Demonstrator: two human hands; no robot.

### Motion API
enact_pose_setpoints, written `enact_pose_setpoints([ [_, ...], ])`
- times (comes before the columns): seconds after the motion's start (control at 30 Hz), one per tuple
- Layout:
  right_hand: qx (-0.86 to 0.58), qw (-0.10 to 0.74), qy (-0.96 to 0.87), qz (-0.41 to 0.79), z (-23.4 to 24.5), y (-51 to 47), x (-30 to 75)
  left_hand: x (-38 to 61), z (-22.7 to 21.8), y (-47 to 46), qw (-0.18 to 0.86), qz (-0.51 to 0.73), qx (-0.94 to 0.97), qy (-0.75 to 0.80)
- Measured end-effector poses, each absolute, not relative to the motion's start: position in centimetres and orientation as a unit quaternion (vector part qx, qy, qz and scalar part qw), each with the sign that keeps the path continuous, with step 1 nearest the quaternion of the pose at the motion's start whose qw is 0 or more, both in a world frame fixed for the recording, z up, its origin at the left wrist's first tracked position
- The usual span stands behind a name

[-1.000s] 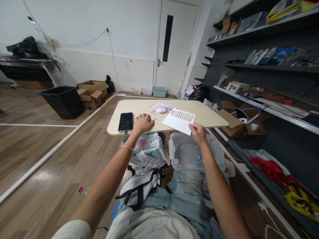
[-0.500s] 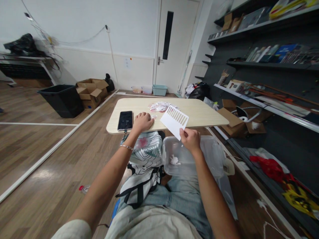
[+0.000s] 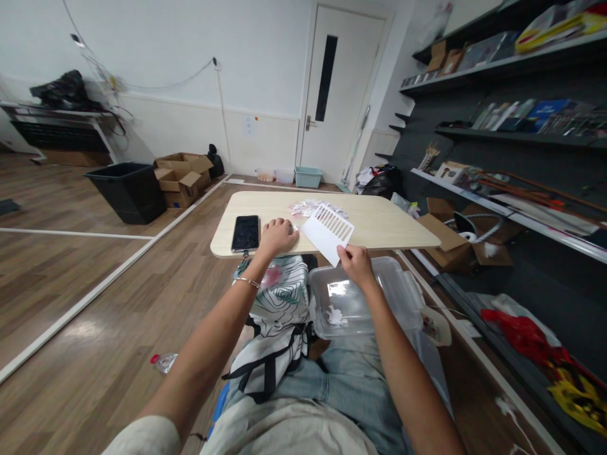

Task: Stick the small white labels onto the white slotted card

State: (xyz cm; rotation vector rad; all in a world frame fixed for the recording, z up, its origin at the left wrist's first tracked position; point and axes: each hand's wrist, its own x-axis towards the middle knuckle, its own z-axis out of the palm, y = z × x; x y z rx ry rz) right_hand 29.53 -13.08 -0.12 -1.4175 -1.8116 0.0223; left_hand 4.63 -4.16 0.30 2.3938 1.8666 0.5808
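My right hand (image 3: 356, 264) pinches the lower corner of a white card (image 3: 324, 237) with a row of slots cut across its upper half. The card is tilted above the front of the pale wooden table (image 3: 396, 221). My left hand (image 3: 277, 236) rests on the table with curled fingers, just left of the card. A small whitish piece shows at its fingertips, too small to name. Behind the card lies a heap of small white and pinkish pieces (image 3: 310, 206). A black phone (image 3: 246, 233) lies left of my left hand.
Below the table edge, a clear plastic bin (image 3: 351, 319) holds some white scraps (image 3: 334, 315). A patterned black-and-white cloth (image 3: 277, 309) hangs beside it. A bottle (image 3: 164, 362) lies on the floor at left. Dark shelves (image 3: 493, 133) line the right side.
The view has shifted slightly, with the room sitting lower and further right. The card in my right hand has moved a little left, closer to my left hand, which stays curled on the table.
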Motion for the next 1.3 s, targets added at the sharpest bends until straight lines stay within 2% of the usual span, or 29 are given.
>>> enact_pose_setpoints([
  [0.5, -0.531, 0.446, -0.699, 0.173, -0.4, -10.4, 33.7, 4.6, 0.0, -3.8, 0.010, 0.175, 0.779, 0.602],
  [0.83, -0.531, 0.485, -0.676, 0.163, -0.6, -8.7, 36.3, 4.7, 0.0, -3.8, 0.004, 0.173, 0.775, 0.608],
  [1.3, -0.546, 0.437, -0.693, 0.172, -0.5, -8.6, 36.4, 4.6, -0.2, -3.7, 0.004, 0.177, 0.772, 0.610],
])
